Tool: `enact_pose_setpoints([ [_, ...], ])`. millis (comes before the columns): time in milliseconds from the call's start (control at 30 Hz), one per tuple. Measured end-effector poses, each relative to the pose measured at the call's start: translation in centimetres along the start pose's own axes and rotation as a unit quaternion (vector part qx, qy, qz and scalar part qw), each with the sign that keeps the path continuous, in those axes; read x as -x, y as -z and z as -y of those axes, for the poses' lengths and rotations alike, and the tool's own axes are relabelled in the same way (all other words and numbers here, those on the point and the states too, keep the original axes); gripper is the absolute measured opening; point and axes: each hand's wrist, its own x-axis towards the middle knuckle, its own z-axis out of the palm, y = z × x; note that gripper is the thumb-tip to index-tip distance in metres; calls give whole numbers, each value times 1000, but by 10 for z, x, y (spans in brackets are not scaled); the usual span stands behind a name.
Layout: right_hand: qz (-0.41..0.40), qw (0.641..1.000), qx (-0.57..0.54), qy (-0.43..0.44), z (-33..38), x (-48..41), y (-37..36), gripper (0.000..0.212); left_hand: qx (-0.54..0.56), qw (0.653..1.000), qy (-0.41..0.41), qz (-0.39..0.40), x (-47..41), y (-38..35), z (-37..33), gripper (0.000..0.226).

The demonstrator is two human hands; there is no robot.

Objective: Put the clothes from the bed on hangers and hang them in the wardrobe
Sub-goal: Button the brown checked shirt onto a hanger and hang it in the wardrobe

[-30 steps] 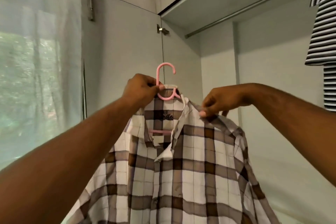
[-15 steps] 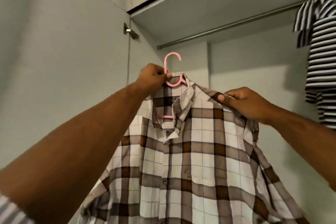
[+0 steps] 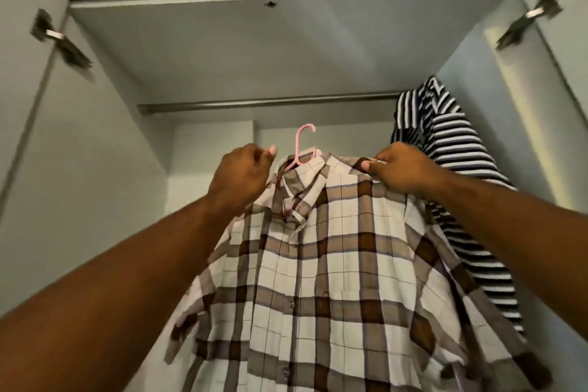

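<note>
Left hand (image 3: 241,173) curls round the plaid shirt (image 3: 318,264) at mid-frame beside its pink hanger (image 3: 297,146), right hand (image 3: 404,169) pinches the other shoulder; raise both evenly so the hook clears the rail (image 3: 267,104) left of the striped shirt (image 3: 451,143).

Shirt (image 3: 334,264) on hanger (image 3: 300,143) below rail (image 3: 254,104); other garment (image 3: 445,137) right, on rail.

Nothing can be read here. The shirt (image 3: 318,264), the hanger (image 3: 297,146), the striped top (image 3: 455,149) and the wardrobe (image 3: 222,51) show no legible lettering, label, number or sign.
</note>
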Motion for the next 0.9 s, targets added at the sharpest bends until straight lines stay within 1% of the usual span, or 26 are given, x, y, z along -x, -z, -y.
enact_pose_setpoints([
  [133,-41,994,85,-54,-19,-39,6,41,-2,999,-32,12,-11,-37,0,48],
  [267,-74,982,150,-84,-40,-76,0,38,-19,999,-44,24,-16,-67,-6,48],
  [367,-100,978,169,-77,-55,-102,0,29,-37,998,-47,27,-27,-90,-13,49],
  [500,-128,974,169,-77,-72,-135,5,45,-48,997,-51,30,-41,-120,-23,50],
  [667,-153,967,189,-72,-91,-168,15,33,-68,996,-59,30,-49,-155,-22,47],
  [767,-167,957,229,-55,-100,-182,19,32,-73,996,-52,28,-55,-171,-14,46],
  [900,-188,951,239,-61,-108,-195,21,32,-76,996,-47,27,-61,-188,-8,45],
])
